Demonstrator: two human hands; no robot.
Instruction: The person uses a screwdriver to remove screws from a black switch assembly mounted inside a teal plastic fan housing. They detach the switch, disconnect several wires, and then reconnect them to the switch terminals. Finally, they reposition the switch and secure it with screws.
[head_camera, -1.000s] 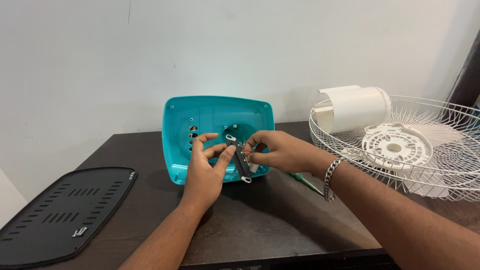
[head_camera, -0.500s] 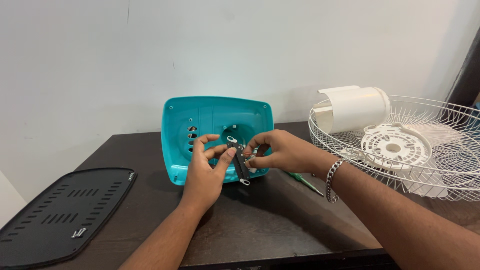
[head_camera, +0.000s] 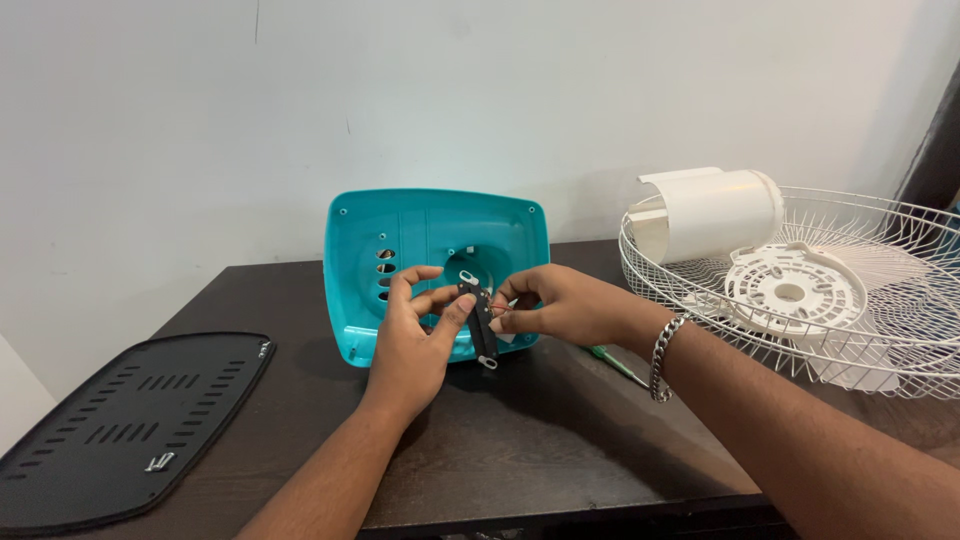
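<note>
Hands meet over the dark table (head_camera: 520, 440) — left hand (head_camera: 412, 345) and right hand (head_camera: 560, 305) both pinch a small black strip (head_camera: 483, 325) with their fingertips, held upright just before the teal shell (head_camera: 430, 240). White wire guard (head_camera: 880, 300) sits right — black panel (head_camera: 120, 425) left.

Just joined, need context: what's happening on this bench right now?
A person holds a small black strip-shaped part between both hands, left hand and right hand, in front of an open teal plastic housing standing on a dark table. Thin wires seem to run from the part. A black vented cover lies to the left. On the right sit a white wire fan guard and a white motor cover. A green-handled tool lies under the right wrist.
</note>
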